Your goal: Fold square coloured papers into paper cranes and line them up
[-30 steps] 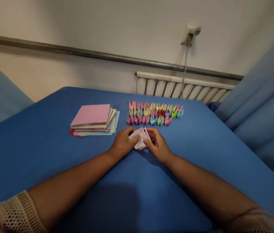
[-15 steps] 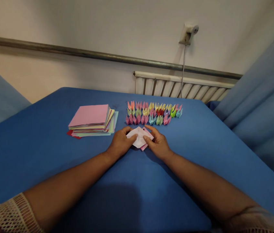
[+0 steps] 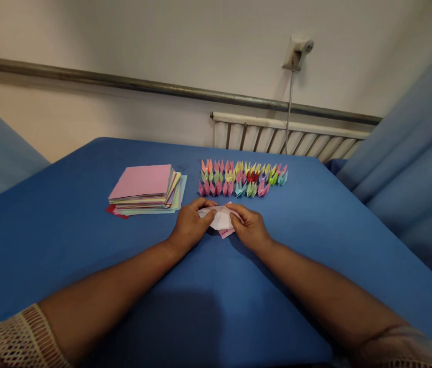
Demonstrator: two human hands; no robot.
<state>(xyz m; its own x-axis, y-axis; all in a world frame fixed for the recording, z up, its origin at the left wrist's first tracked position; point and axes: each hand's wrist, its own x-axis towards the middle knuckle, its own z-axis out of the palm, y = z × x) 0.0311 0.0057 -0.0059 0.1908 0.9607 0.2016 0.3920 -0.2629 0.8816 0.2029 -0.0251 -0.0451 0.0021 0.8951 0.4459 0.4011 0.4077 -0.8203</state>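
Now the pink paper (image 3: 220,220), flatter and narrower than a moment ago, lies on the blue table (image 3: 86,255) just near of the rows of folded pieces (image 3: 241,179); left hand (image 3: 191,225) and right hand (image 3: 250,228) both pinch its ends, pressing down; the crease seems to be setting.

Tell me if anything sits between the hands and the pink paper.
Nothing visible does: the left hand and right hand both grip the pink paper on the blue surface. The folded pieces and paper stack lie beyond it, apart.
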